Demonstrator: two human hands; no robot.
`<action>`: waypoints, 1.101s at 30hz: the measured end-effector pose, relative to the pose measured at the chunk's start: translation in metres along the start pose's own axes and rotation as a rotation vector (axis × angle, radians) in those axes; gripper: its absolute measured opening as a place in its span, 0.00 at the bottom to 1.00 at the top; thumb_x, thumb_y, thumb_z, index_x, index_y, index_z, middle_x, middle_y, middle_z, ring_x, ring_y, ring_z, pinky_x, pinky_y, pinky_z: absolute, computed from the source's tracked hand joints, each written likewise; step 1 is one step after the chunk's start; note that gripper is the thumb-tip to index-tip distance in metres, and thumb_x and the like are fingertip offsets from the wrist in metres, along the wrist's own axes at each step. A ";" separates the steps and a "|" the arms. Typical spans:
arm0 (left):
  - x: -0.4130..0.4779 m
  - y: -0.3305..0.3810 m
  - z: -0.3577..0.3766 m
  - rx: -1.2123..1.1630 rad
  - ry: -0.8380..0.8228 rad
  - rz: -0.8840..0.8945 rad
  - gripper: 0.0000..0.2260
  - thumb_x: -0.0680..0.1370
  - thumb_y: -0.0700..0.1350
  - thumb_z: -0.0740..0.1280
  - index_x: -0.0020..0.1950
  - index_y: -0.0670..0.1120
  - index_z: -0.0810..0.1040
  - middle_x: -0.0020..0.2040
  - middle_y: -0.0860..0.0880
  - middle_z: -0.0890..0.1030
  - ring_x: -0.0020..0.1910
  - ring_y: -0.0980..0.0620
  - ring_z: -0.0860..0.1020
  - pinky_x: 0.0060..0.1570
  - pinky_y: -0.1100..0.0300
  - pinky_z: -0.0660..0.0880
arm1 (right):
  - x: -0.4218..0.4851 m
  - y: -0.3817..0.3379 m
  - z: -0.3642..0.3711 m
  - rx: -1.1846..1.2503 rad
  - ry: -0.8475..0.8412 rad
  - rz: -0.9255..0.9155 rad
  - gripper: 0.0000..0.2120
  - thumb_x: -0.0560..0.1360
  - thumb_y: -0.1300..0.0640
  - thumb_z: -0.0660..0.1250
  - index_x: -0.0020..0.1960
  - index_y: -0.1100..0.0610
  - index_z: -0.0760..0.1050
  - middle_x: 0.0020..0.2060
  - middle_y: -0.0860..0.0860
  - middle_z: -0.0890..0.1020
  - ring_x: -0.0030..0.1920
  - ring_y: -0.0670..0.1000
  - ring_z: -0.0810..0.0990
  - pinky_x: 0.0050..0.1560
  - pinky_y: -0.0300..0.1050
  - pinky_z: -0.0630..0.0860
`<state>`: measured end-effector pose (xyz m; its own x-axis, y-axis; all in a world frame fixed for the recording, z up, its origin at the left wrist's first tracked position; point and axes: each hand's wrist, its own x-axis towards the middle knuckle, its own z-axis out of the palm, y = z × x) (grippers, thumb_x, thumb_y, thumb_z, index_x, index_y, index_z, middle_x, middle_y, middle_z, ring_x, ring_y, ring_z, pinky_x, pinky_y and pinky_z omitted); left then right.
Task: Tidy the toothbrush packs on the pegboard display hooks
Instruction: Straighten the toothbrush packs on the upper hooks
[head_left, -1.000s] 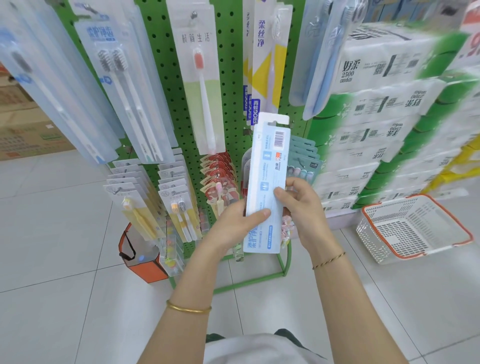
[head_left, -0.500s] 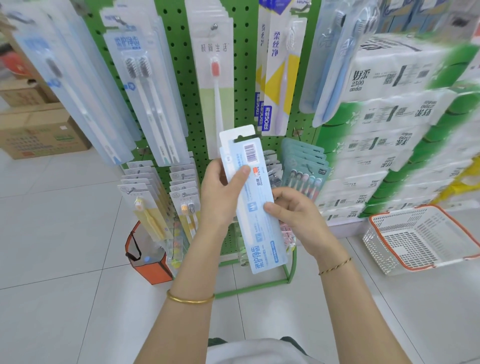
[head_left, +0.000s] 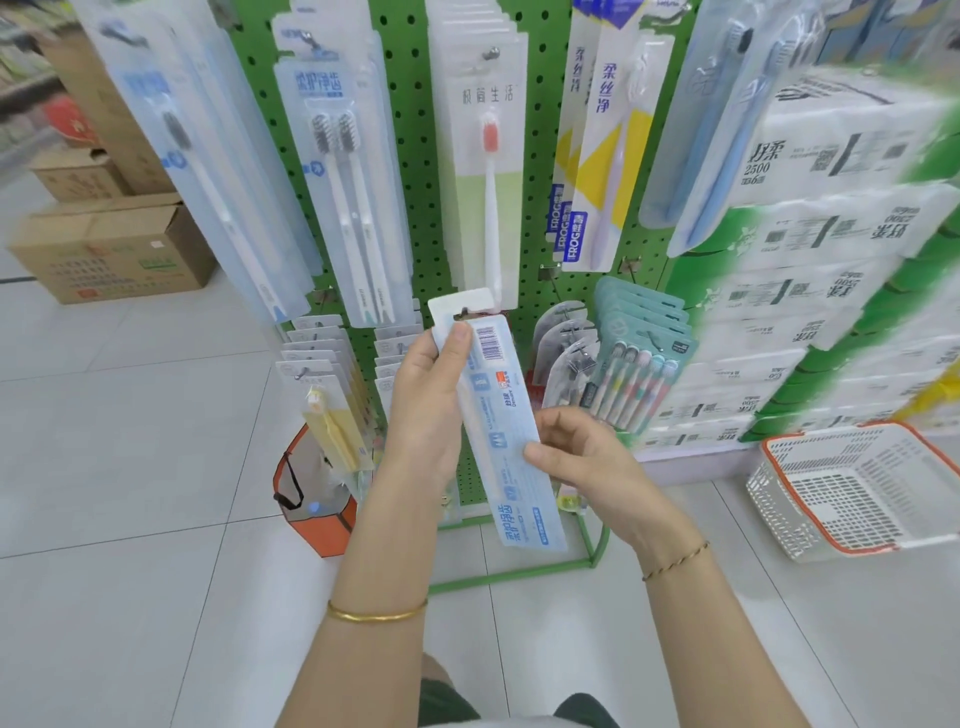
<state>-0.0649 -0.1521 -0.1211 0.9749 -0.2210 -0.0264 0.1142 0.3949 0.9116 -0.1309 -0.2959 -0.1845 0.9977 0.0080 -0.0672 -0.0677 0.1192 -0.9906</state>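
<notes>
A person's two bare arms reach in from the bottom of the frame toward a green pegboard (head_left: 410, 156) hung with toothbrush packs. At the centre, the left hand (head_left: 426, 410) grips a long pale-blue toothbrush pack (head_left: 506, 431) near its top, with the thumb pressed on the front beside the barcode and the fingers wrapped behind. The pack is tilted, its back facing the viewer and its lower end slanting toward the lower right. The right hand (head_left: 587, 457) pinches the pack's right edge halfway down, thumb on the front, fingers curled. The pack's hang tab sits just in front of a hook, below a pink-bristled brush pack (head_left: 488, 171). A white plastic basket (head_left: 852, 488) stands on the floor at lower right, and cardboard boxes (head_left: 114, 249) at left.
</notes>
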 end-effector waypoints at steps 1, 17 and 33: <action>0.001 0.004 -0.004 -0.021 -0.019 -0.003 0.06 0.81 0.45 0.61 0.49 0.45 0.76 0.39 0.50 0.81 0.40 0.51 0.79 0.55 0.43 0.75 | 0.003 -0.001 0.003 0.009 -0.040 0.021 0.22 0.63 0.51 0.76 0.53 0.58 0.75 0.48 0.50 0.84 0.49 0.48 0.82 0.47 0.40 0.77; 0.019 0.078 -0.041 0.188 0.029 0.078 0.11 0.82 0.51 0.59 0.58 0.46 0.73 0.51 0.49 0.82 0.50 0.54 0.81 0.57 0.53 0.76 | 0.048 -0.047 0.088 -0.438 0.213 -0.081 0.28 0.62 0.45 0.77 0.57 0.46 0.71 0.53 0.45 0.77 0.55 0.45 0.75 0.54 0.38 0.73; 0.025 0.135 -0.035 0.515 -0.024 0.462 0.14 0.75 0.36 0.68 0.48 0.56 0.73 0.47 0.53 0.80 0.49 0.50 0.79 0.55 0.50 0.77 | 0.088 -0.081 0.154 -0.874 0.970 -0.612 0.36 0.62 0.37 0.70 0.59 0.61 0.64 0.47 0.54 0.71 0.46 0.55 0.72 0.39 0.48 0.73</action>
<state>-0.0185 -0.0729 -0.0135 0.8964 -0.1543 0.4155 -0.4231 -0.0186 0.9059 -0.0376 -0.1516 -0.0915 0.5003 -0.5283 0.6860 0.0299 -0.7812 -0.6235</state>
